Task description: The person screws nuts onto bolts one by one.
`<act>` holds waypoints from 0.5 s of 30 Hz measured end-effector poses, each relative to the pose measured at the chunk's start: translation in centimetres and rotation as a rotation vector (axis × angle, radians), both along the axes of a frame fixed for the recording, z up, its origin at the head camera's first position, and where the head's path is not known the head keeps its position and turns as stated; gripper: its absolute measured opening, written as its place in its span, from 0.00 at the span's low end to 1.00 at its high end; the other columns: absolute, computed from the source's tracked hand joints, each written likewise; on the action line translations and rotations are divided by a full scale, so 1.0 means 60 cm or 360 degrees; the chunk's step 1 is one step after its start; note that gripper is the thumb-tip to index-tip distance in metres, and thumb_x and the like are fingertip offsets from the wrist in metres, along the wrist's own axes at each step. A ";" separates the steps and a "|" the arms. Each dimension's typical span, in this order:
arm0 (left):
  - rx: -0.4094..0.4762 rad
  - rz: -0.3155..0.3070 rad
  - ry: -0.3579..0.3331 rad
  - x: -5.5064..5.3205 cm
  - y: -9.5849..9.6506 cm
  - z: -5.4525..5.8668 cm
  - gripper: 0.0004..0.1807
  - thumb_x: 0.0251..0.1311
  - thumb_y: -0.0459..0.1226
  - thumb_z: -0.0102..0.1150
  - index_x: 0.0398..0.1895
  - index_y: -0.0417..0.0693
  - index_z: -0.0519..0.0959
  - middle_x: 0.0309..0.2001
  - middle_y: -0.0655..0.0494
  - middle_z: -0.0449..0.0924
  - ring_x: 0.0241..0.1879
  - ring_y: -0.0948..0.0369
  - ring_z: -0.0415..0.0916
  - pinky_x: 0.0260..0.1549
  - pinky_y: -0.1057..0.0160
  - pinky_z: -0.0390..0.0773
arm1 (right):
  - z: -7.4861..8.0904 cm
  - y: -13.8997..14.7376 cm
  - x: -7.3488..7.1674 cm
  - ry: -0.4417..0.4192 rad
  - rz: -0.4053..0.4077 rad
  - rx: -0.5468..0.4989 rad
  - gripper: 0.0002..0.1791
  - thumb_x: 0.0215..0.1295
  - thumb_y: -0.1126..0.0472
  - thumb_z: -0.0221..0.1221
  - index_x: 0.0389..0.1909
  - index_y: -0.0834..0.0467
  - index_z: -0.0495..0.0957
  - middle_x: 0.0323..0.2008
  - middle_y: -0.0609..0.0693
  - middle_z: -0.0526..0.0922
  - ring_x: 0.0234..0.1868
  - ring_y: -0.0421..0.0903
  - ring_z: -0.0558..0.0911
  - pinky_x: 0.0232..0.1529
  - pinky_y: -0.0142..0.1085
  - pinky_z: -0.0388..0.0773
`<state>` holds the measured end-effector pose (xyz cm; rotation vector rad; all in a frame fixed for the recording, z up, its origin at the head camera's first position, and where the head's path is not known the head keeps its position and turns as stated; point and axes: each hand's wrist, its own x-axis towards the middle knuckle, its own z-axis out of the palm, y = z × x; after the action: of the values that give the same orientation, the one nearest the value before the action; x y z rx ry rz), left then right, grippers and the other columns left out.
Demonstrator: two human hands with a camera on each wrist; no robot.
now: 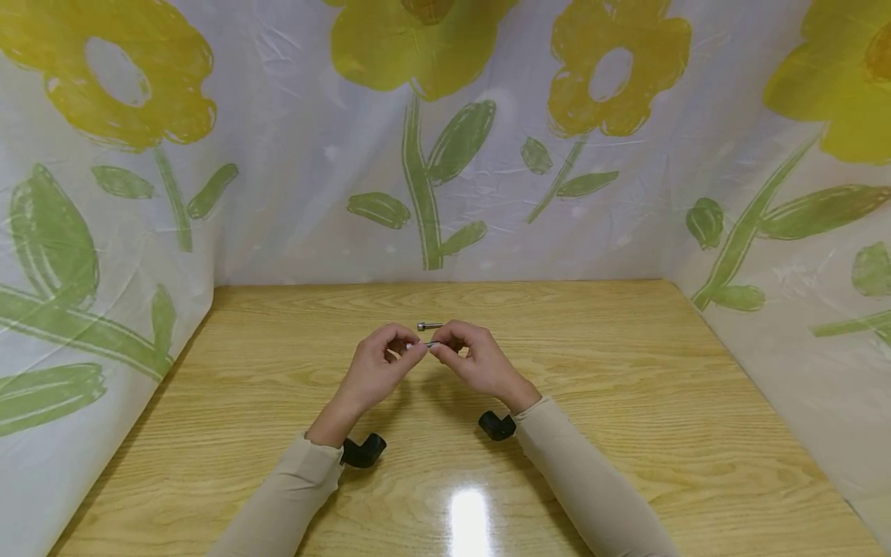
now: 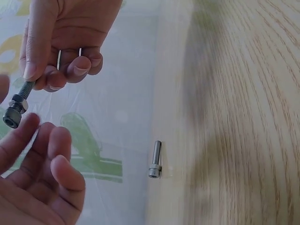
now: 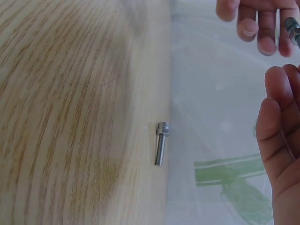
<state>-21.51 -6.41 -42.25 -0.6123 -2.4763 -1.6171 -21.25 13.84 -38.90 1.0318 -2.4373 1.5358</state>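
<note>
A socket-head bolt (image 2: pixel 25 89) with a hex nut (image 2: pixel 18 103) near its head is held in the air over the table. My right hand (image 1: pixel 480 360) pinches its threaded end between thumb and fingertips. At the head end, my left hand (image 1: pixel 379 367) has its fingertips close around the nut and head, with small gaps showing in the left wrist view. The other fingers of the left hand are loosely bent. Beyond the hands, a second socket-head bolt (image 3: pixel 161 147) with a nut by its head lies on the table, its head toward the left.
The wood-grain table (image 1: pixel 592 464) is backed and flanked by a white curtain (image 1: pixel 292 193) with yellow flowers. Black curved pieces (image 1: pixel 365 451) sit at both wrists, low over the tabletop. A bright light reflection (image 1: pixel 469 518) shows near the front.
</note>
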 end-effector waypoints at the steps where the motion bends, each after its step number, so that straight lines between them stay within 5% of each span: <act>1: 0.0010 -0.0009 0.0001 0.000 0.000 0.001 0.11 0.62 0.47 0.61 0.42 0.54 0.78 0.39 0.58 0.76 0.37 0.60 0.73 0.35 0.59 0.74 | 0.000 0.000 0.000 -0.0011 -0.0002 0.0000 0.04 0.69 0.67 0.55 0.39 0.63 0.78 0.31 0.56 0.78 0.29 0.51 0.74 0.31 0.36 0.70; 8: 0.0051 -0.0052 0.0081 0.004 0.005 0.010 0.11 0.59 0.31 0.64 0.43 0.42 0.76 0.40 0.49 0.78 0.35 0.56 0.75 0.31 0.61 0.73 | 0.000 0.000 0.000 -0.0032 -0.0023 0.0011 0.05 0.69 0.67 0.55 0.39 0.63 0.78 0.31 0.54 0.78 0.29 0.51 0.73 0.30 0.36 0.70; 15: 0.0016 -0.0029 0.0049 0.033 0.012 0.055 0.05 0.64 0.30 0.58 0.40 0.37 0.78 0.39 0.47 0.76 0.37 0.53 0.73 0.34 0.58 0.72 | 0.002 0.000 0.002 -0.0013 -0.0015 0.0013 0.05 0.69 0.67 0.55 0.39 0.64 0.78 0.31 0.54 0.78 0.28 0.50 0.73 0.31 0.36 0.70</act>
<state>-19.50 -5.70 -38.96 -0.6558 -2.4460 -1.6132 -21.15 13.87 -38.76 1.0158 -2.4525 1.5315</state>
